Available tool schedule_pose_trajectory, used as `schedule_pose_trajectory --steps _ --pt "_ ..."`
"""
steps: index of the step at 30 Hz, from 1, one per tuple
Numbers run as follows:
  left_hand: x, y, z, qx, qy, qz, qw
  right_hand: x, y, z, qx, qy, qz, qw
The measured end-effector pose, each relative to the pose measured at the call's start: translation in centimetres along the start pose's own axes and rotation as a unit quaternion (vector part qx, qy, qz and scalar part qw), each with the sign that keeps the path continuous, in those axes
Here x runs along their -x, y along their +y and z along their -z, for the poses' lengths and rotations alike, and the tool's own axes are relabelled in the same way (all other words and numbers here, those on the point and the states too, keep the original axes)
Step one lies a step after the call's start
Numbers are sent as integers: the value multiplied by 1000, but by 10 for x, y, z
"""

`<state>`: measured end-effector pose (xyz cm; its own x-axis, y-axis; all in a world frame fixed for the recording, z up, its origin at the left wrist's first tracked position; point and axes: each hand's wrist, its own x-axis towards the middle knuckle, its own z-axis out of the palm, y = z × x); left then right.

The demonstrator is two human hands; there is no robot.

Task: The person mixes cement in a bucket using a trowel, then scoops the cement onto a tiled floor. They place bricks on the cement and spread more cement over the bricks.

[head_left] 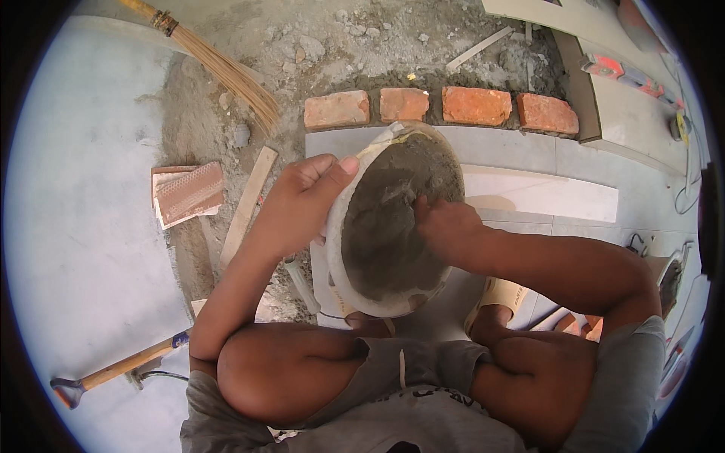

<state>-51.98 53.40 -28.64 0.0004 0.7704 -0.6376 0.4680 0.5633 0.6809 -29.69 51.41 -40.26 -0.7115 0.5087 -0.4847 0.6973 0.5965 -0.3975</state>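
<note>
A round, pale bucket (338,249) is tipped on the tiled floor between my feet, its mouth toward me. Wet grey mortar (385,241) coats and fills its inside. My left hand (306,198) is closed on the bucket's upper left rim, thumb over the edge. Inside the mouth, at the right side, my right hand (451,230) has its fingers curled against the mortar. Whatever those fingers may hold is hidden. A grey tool handle (302,285) lies just left of the bucket, partly covered by my left forearm.
Several red bricks (476,106) stand in a row beyond the bucket, bedded along rough mortar. A broom (223,72), tile offcuts (189,192) and a wooden strip (249,204) lie leftward. A long-handled hammer (124,366) is near-left. A pale tile strip (551,192) and red level (630,81) lie right.
</note>
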Motion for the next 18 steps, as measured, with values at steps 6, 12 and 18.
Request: schedule_pose_trajectory --steps 6,12,18 --pt "4 9 1 -24 -13 -4 1000 11 2 63 -18 -164 121 979" --pt "3 6 0 -40 -47 -19 998 16 -11 34 -27 37 107 993" --pt "4 8 -2 -8 -2 -7 1000 18 6 26 -5 -62 82 995"
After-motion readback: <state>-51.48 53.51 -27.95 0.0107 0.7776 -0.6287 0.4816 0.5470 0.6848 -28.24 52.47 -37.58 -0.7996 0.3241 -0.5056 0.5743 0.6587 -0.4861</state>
